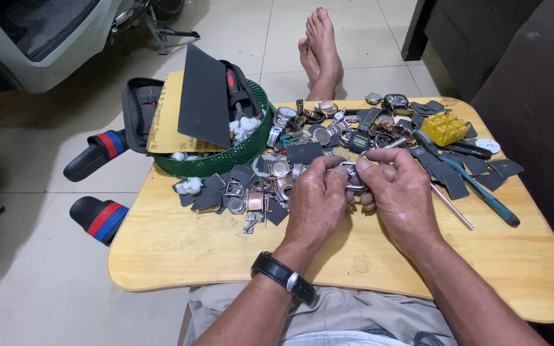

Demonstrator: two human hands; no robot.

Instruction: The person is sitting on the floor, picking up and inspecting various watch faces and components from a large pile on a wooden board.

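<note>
At frame centre, left hand [317,200] and right hand [397,192] clamp fingers on a metal watch case [352,175], lifting it off the cluttered surface [181,250] for a steady view.

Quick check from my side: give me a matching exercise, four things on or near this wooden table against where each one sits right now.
Things:
1. green mesh basket
2. yellow plastic block
3. metal watch case
4. teal-handled tool

Places:
A. lying slantwise on the table right of the right hand
B. far right part of the table, among dark square scraps
C. far left edge of the table, holding dark sheets and cotton
D. pinched between the fingers of the left hand and the right hand

Pairs: 1-C, 2-B, 3-D, 4-A
</note>
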